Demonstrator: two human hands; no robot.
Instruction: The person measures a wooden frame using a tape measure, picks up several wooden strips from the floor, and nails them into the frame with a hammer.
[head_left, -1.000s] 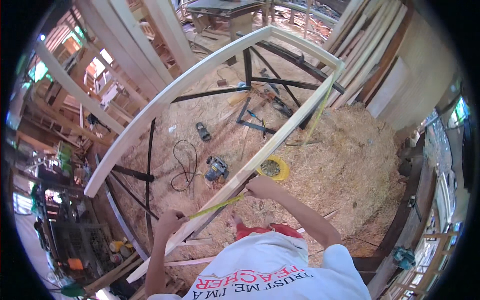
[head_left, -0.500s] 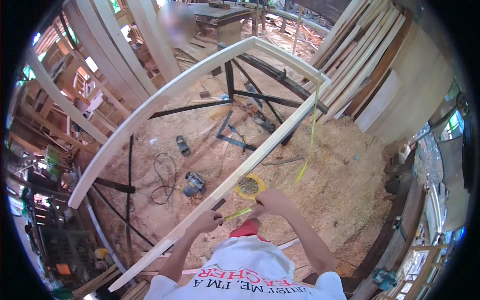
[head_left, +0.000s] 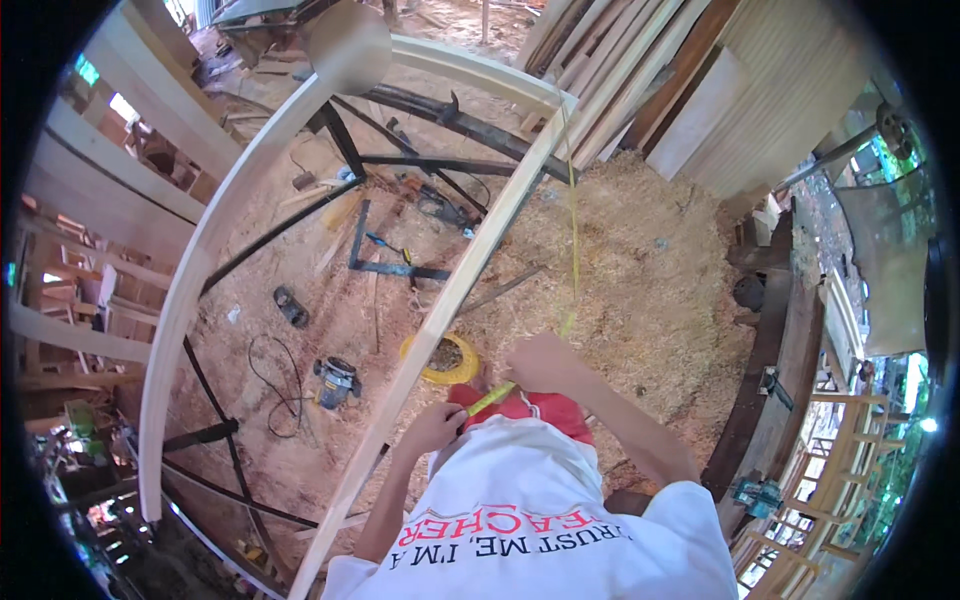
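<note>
From my remote seat I see the yellow tape [head_left: 490, 399] stretched between two hands just in front of the red shorts [head_left: 564, 415], beside the straight pale beam [head_left: 430, 335] of the wooden frame. The left hand [head_left: 433, 428] has its fingers closed, pinching the near end of that short span; the right hand [head_left: 545, 362] has its fingers curled in, gripping the strip farther along. Fingers are small in this wide view, so I can't tell exactly how each thumb sits. Beyond the right hand, the strip runs out toward the frame's far corner. For good handling, I'd hold the span taut and flat, without twist, and pinch lightly enough that the blade doesn't crease. I'd also steer the strip clear of the beam's edge, and mind the yellow ring [head_left: 450, 378] near the feet.
</note>
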